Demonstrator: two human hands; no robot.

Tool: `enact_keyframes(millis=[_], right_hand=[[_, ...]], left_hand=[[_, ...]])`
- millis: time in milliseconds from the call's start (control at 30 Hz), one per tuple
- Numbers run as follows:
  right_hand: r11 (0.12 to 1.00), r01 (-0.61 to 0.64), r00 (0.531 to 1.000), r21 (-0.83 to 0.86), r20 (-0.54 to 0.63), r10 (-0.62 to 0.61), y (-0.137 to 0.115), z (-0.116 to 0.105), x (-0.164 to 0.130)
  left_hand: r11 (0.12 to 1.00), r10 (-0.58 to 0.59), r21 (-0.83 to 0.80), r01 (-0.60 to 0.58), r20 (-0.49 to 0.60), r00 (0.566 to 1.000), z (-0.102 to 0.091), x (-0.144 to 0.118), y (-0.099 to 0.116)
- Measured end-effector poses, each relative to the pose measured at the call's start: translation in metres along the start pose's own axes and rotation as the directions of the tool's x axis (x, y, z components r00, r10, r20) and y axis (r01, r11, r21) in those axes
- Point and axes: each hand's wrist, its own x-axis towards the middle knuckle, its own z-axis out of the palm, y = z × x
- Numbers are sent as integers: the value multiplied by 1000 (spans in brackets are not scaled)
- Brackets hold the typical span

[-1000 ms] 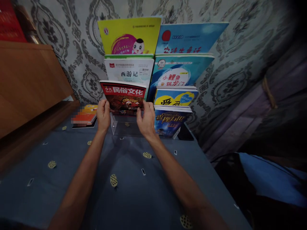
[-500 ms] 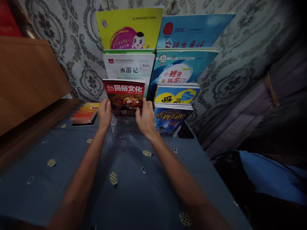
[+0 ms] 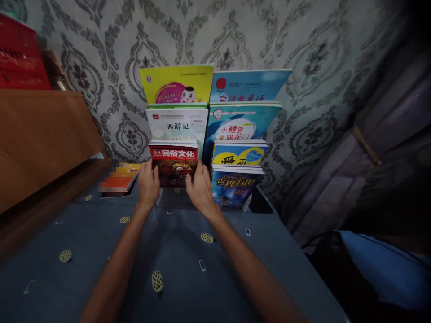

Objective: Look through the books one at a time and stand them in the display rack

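The red-covered book [image 3: 174, 163], titled 民俗文化, is gripped at both lower edges: left hand [image 3: 148, 183] and right hand [image 3: 198, 187] fingers are curled shut on it, so it is kept upright in the front-left slot of the clear tiered rack [image 3: 247, 204]. Behind it, 西游记 [image 3: 177, 125] is displayed.

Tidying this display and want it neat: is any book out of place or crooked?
One orange book lies flat on the blue cloth, left of the rack, while the rest stand tiered. Both hands grip the red book, which sits fairly straight.
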Motion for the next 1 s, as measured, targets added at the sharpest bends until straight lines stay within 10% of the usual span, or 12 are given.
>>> enact_keyframes(millis=[667,1000], right_hand=[[952,22,1000,305,-21,-16,15,12,1],[953,16,1000,301,-10,-13,16,12,1]], left_hand=[[994,-93,-47,95,46,995,1,-1,9],[993,57,-103,-57,-6,998,-16,30,29]])
